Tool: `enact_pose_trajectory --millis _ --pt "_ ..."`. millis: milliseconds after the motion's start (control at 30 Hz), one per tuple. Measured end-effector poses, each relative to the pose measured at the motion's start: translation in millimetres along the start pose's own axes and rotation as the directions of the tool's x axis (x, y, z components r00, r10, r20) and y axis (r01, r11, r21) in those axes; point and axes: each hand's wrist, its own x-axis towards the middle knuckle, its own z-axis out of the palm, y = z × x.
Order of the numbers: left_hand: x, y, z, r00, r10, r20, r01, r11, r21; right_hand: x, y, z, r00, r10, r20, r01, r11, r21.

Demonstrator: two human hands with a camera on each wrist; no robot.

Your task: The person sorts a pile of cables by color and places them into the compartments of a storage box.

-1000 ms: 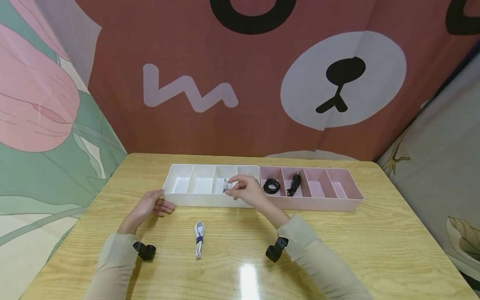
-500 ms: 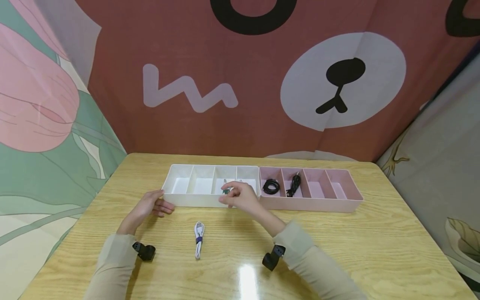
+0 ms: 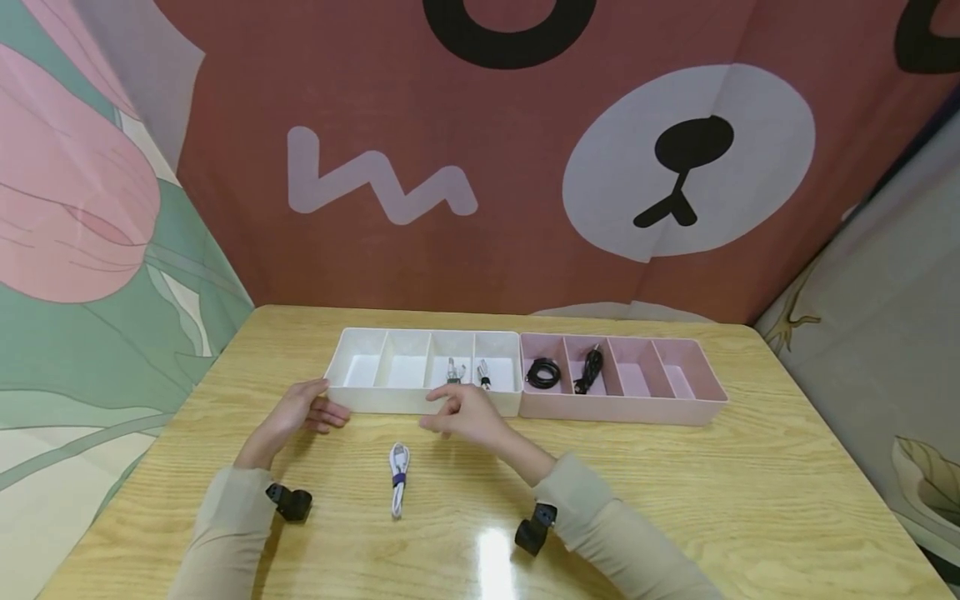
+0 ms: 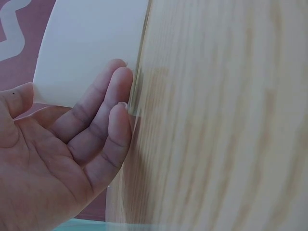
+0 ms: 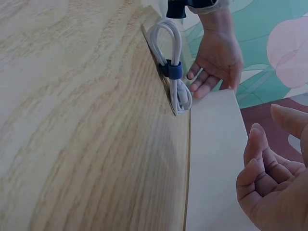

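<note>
A white divided box (image 3: 401, 402) stands on the wooden table. At its left end, my left hand (image 3: 296, 414) touches the corner, fingers along the front wall and thumb near the rim (image 4: 72, 144). My right hand (image 3: 471, 417) hovers just before the box's front wall, its fingers loosely bent and nothing between them. Left of it on the table lies a white cable (image 3: 398, 481), bundled with a dark blue tie (image 5: 171, 70). One light cable (image 3: 453, 372) with a dark tie, partly hidden, is in the third compartment; another bundled cable (image 3: 483, 375) lies in the fourth.
A pink divided box (image 3: 622, 408) adjoins the white one on the right. Its two left compartments hold a coiled black cable (image 3: 543, 373) and a bundled black cable (image 3: 589, 371). A printed cloth (image 3: 510, 250) hangs behind the table.
My right hand has let go of the light cable in the third compartment and drawn back toward me, over the front wall. My left hand has stayed at the box's left corner.
</note>
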Motion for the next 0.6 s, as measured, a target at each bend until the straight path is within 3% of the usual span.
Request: enact_pose_trajectory --millis 400,600 --pt "0.3 -3.8 0.4 1.0 0.012 0.004 -0.012 1.0 -0.01 -0.2 4.9 14.8 1.0 0.002 0.02 -0.002 1.0 0.006" --pt "1.8 -4.2 -2.2 1.0 0.022 0.011 -0.022 0.999 -0.033 1.2 5.5 22.7 0.998 0.027 0.054 -0.024 0.999 -0.043"
